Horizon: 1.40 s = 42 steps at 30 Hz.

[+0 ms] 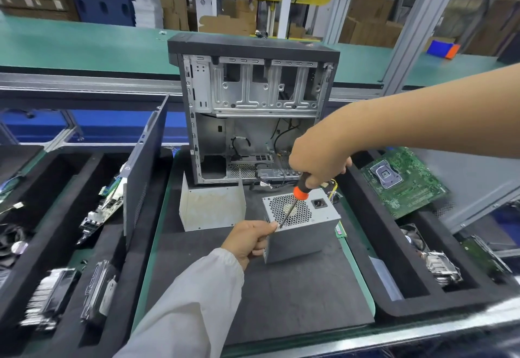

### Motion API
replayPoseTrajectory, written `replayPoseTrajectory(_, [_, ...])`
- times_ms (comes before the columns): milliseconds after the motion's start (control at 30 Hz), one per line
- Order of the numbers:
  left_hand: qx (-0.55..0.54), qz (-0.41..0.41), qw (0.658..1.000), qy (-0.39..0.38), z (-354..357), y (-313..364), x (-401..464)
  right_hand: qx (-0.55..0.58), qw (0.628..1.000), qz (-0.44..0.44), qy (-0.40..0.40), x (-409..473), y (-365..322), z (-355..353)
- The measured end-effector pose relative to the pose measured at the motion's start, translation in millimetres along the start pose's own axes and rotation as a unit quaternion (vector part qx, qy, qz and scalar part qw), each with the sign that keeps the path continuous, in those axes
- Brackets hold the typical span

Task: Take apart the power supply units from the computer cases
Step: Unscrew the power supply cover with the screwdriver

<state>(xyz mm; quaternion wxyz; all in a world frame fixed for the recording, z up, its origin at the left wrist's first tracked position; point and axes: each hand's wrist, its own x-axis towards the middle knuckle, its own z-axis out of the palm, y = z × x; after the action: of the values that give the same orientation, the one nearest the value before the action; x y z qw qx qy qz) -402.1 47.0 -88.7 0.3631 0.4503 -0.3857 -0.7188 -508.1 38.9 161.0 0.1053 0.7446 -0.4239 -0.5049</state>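
1. On the black mat [281,295] of the table, a grey power supply unit [302,224] lay just in front of the opened computer case [253,110].
2. Left hand [249,238] gripped the unit's near-left corner, fingers curled round it.
3. Right hand [319,162] clasped an orange-collared screwdriver [294,204], its tip at the fan grille's lower-left edge.
4. Beside the unit stood a bent metal cover [212,208]; a green motherboard [402,181] lay at right.

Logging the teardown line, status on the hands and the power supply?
Left hand grips power supply unit at near corner. Right hand holds screwdriver, tip at grille-face corner. Unit out of computer case, on mat. Nothing blocking.
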Motion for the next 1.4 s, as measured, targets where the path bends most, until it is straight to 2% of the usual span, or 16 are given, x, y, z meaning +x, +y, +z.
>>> replayPoseTrajectory(67, [-0.006, -0.002, 1.000, 0.004, 0, 0, 0, -0.088, 0.992, -0.012, 0.088, 0, -4, 6])
replayPoseTrajectory(167, [-0.018, -0.003, 1.000, 0.001, 1, -1, 0, -0.184, 0.955, -0.030, 0.230, 0, -12, 14])
replayPoseTrajectory(233, [-0.022, -0.005, 1.000, -0.001, 1, -1, -1, -0.217, 0.936, -0.040, 0.274, 1, -14, 19])
replayPoseTrajectory(300, [-0.029, -0.007, 1.000, 0.001, 1, -1, -1, -0.208, 0.940, -0.046, 0.265, 2, -15, 20])
replayPoseTrajectory(433, [-0.023, -0.017, 1.000, -0.001, 0, -1, 0, -0.152, 0.975, -0.039, 0.157, 3, -9, 18])
replayPoseTrajectory(633, [0.046, -0.003, 0.999, -0.012, 0, 3, 4, -0.158, 0.975, -0.034, 0.155, 2, -15, 13])
replayPoseTrajectory(767, [0.084, -0.025, 0.996, -0.012, 1, 7, 9, -0.148, 0.974, -0.037, 0.165, 4, -14, 14])
replayPoseTrajectory(933, [0.163, -0.051, 0.985, 0.027, 1, 15, 14, -0.138, 0.976, -0.043, 0.162, 8, -10, 17])
replayPoseTrajectory(1067, [0.102, -0.032, 0.994, 0.018, -1, 11, 18, -0.134, 0.975, -0.043, 0.172, 8, -8, 14])
replayPoseTrajectory(1233, [0.013, -0.059, 0.998, 0.006, 1, 10, 19, -0.146, 0.969, -0.029, 0.196, 11, -5, 11])
replayPoseTrajectory(1400, [0.007, -0.059, 0.998, 0.007, -1, 12, 18, -0.261, 0.940, -0.037, 0.216, 10, -15, 16])
